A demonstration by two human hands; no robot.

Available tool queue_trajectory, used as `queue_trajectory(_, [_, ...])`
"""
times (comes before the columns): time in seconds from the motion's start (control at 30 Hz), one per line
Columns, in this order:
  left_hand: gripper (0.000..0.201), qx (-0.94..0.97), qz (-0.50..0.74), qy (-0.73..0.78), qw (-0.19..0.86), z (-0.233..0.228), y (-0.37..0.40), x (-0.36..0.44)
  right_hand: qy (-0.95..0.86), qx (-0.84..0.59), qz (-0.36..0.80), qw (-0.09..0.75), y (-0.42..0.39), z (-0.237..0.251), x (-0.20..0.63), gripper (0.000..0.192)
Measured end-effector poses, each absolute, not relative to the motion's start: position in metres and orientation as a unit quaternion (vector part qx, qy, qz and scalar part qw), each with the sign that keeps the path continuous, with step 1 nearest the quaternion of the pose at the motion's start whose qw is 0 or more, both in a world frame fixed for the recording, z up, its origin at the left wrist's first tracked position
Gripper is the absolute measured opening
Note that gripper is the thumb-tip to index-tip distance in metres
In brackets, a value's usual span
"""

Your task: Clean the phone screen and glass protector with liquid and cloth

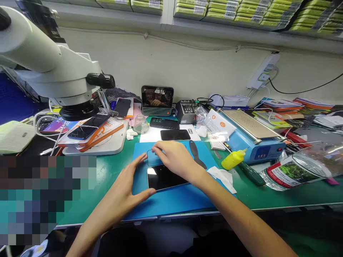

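Note:
On the blue mat [171,203] lies a phone with a black, glossy screen [163,178]. Just beyond it is a thin black-edged clear panel or frame [148,159], partly covered by my right hand. My left hand [124,191] spreads around the left end of both, thumb at the phone's near left corner and fingertips by the panel's left edge. My right hand [175,159] reaches over the panel with its fingers bent and close together; what they pinch, if anything, is hidden. A dark spatula-like tool [197,155] lies right of that hand.
White tissue [222,178], a yellow squeeze bottle [234,159] and a blue heating plate machine [253,142] stand to the right, with a large clear jar [294,169] beyond. A microscope [72,82] overhangs the left side. Behind are a dark phone [175,135] and a lit display [157,97].

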State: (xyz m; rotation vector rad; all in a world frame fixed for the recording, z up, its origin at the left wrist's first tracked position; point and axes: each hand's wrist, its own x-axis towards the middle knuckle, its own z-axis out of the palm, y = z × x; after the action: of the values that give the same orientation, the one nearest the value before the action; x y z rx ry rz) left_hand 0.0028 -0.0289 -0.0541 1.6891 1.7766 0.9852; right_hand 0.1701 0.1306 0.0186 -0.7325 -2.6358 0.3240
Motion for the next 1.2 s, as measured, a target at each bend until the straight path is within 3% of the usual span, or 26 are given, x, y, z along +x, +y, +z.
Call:
queue_trajectory(0.2, [0.079, 0.564, 0.354, 0.662, 0.344, -0.041, -0.013, -0.004, -0.93, -0.269, 0.177, 0.177, 0.143, 0.022, 0.166, 0.027])
queue_trajectory(0.33, [0.066, 0.555, 0.375, 0.655, 0.351, -0.03, 0.008, -0.007, -0.927, -0.247, 0.203, 0.196, 0.148, 0.021, 0.169, 0.034])
queue_trajectory(0.67, [0.072, 0.538, 0.389, 0.677, 0.318, -0.028, 0.036, -0.012, -0.854, -0.297, 0.184, 0.385, 0.11, 0.0, 0.269, 0.04])
queue_trajectory(0.97, [0.06, 0.559, 0.323, 0.742, 0.18, -0.04, -0.014, 0.007, -0.747, -0.457, 0.005, 0.483, 0.075, -0.036, 0.375, 0.018])
queue_trajectory(1.03, [0.067, 0.606, 0.284, 0.733, 0.125, -0.047, -0.023, 0.011, -0.713, -0.506, -0.027, 0.485, 0.083, -0.036, 0.384, 0.027])
queue_trajectory(1.1, [0.076, 0.643, 0.254, 0.717, 0.092, -0.053, -0.028, 0.013, -0.713, -0.536, -0.045, 0.45, 0.095, -0.037, 0.388, 0.047])
queue_trajectory(1.2, [0.073, 0.661, 0.247, 0.704, 0.081, -0.056, -0.029, 0.013, -0.738, -0.553, -0.047, 0.383, 0.114, -0.04, 0.387, 0.073])
